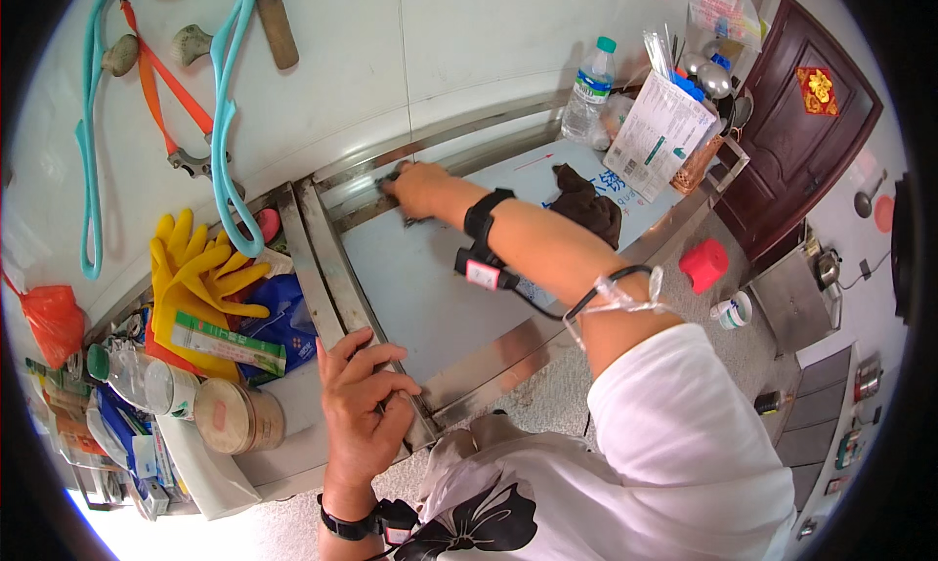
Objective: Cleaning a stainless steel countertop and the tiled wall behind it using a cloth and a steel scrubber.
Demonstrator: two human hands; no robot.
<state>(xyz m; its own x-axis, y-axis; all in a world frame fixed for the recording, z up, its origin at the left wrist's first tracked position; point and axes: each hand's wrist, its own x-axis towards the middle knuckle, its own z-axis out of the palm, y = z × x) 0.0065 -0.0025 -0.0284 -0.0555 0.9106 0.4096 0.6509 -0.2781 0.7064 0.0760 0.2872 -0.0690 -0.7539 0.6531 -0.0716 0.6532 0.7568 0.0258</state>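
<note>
My right hand [419, 189] reaches to the far left corner of a metal-framed shelf, beside the back rail [469, 150]. It grips a dark wad [386, 185], blurred and mostly covered by the fingers; cloth or scouring wool, I cannot tell which. Under that arm lies a pale sheet-covered panel [410, 282] with blue printed writing. A crumpled dark brown cloth [584, 203] rests on the panel, right of my forearm. My left hand [364, 392] lies on the metal side bar [344, 297] at the front, its fingers apart and holding nothing.
Left of the bar are yellow rubber gloves [198, 268], a round lidded tub [238, 416] and plastic bottles. A water bottle [588, 92], a printed box [651, 136] and a wicker basket [696, 167] stand at the right end. Turquoise straps [89, 158] hang on the wall.
</note>
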